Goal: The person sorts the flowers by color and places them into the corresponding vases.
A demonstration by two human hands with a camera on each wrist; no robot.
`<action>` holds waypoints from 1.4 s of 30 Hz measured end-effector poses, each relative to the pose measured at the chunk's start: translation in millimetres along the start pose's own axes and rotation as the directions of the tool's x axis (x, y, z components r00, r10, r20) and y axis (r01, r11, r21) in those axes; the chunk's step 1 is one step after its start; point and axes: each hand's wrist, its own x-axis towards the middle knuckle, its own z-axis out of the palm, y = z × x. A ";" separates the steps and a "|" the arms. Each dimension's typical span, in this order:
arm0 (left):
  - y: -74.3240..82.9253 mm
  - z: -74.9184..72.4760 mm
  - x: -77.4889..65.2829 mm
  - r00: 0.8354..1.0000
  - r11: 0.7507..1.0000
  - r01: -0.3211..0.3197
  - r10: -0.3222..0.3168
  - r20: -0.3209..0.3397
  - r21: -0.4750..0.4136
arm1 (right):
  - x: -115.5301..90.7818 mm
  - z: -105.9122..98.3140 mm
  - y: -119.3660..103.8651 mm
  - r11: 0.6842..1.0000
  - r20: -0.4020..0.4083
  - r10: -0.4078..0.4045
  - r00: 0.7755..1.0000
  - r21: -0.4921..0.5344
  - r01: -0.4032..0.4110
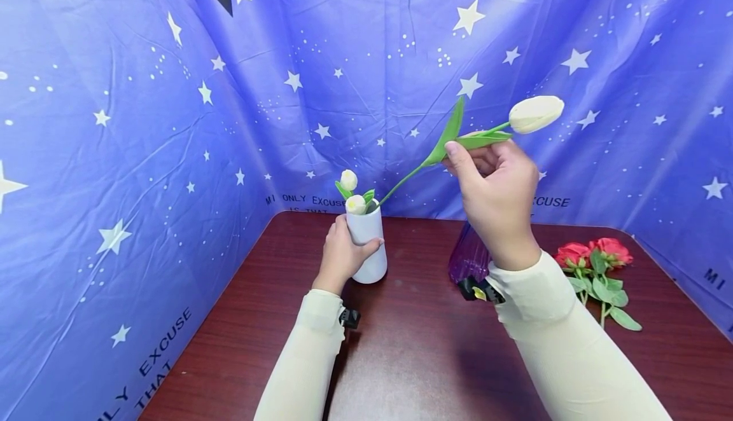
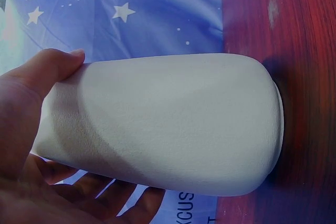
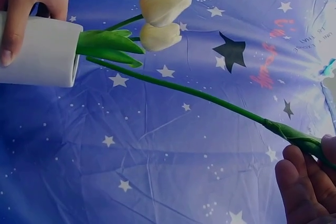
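A white vase [image 1: 369, 262] stands upright on the table, with two white tulips [image 3: 161, 17] and their green leaves in its mouth. My left hand [image 1: 342, 249] grips the vase from its left side, thumb across the front; in the left wrist view the fingers [image 2: 94, 187] curl along its side. My right hand [image 1: 498, 186], raised to the right, pinches another white tulip [image 1: 536, 114] at its leaves. That tulip slants, its bloom up at the right, and its stem [image 3: 199, 96] runs down to the vase mouth, the end lying at the rim.
A purple vase [image 1: 466, 255] stands behind my right wrist, partly hidden by it. Red roses [image 1: 595, 255] with green leaves lie at the right of the dark red wooden table [image 1: 229, 345]. A blue curtain [image 1: 355, 58] with stars surrounds the table at the back and sides.
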 end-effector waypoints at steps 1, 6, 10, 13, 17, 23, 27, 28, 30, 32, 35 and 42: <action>-0.1 0.1 0.3 1.000 1.000 0.001 -0.001 -0.001 -0.002 | -0.5 1.2 0.3 1.000 0.004 0.002 1.000 0.002 -0.002; 0.3 -0.2 0.2 1.000 1.000 0.005 -0.005 0.001 -0.005 | -3.1 6.5 7.0 1.000 0.017 0.016 1.000 -0.023 -0.015; -0.7 0.9 -0.1 1.000 1.000 -0.003 0.003 -0.001 -0.002 | -5.2 9.0 13.5 0.997 0.021 0.009 1.000 -0.080 -0.008; -1.1 1.5 0.2 1.000 1.000 -0.006 0.006 -0.006 -0.002 | -6.3 10.0 17.1 0.994 0.026 0.000 1.000 -0.107 0.003; -0.6 2.1 0.7 1.000 1.000 -0.011 0.011 -0.003 -0.001 | -6.9 10.4 20.4 0.992 0.031 -0.008 0.999 -0.122 0.011; 0.2 0.5 -0.4 1.000 1.000 0.002 -0.002 -0.002 -0.016 | -9.2 13.0 24.5 0.987 0.064 0.005 0.998 -0.163 0.005; 0.3 -0.3 -0.4 1.000 1.000 0.004 -0.004 0.005 -0.015 | -10.4 14.6 25.8 0.966 0.094 0.010 0.996 -0.260 0.015; 0.3 -0.5 -0.3 1.000 1.000 0.004 -0.004 0.006 -0.016 | -10.6 15.1 25.9 0.958 0.104 0.012 0.995 -0.286 0.018; 0.5 -1.2 -0.3 1.000 1.000 0.009 -0.008 0.006 -0.018 | -11.0 16.2 26.3 0.941 0.127 0.012 0.992 -0.337 0.032; 0.6 -1.7 -0.4 1.000 1.000 0.011 -0.011 0.006 -0.021 | -11.6 17.4 26.6 0.926 0.147 0.013 0.989 -0.374 0.044; 0.6 -1.9 -0.6 1.000 1.000 0.012 -0.012 0.007 -0.024 | -12.6 19.3 27.6 0.910 0.177 0.014 0.984 -0.411 0.061; 0.4 -0.4 -0.7 1.000 1.000 0.006 -0.006 0.004 -0.022 | -16.7 23.1 31.0 0.897 0.234 0.020 0.972 -0.434 0.086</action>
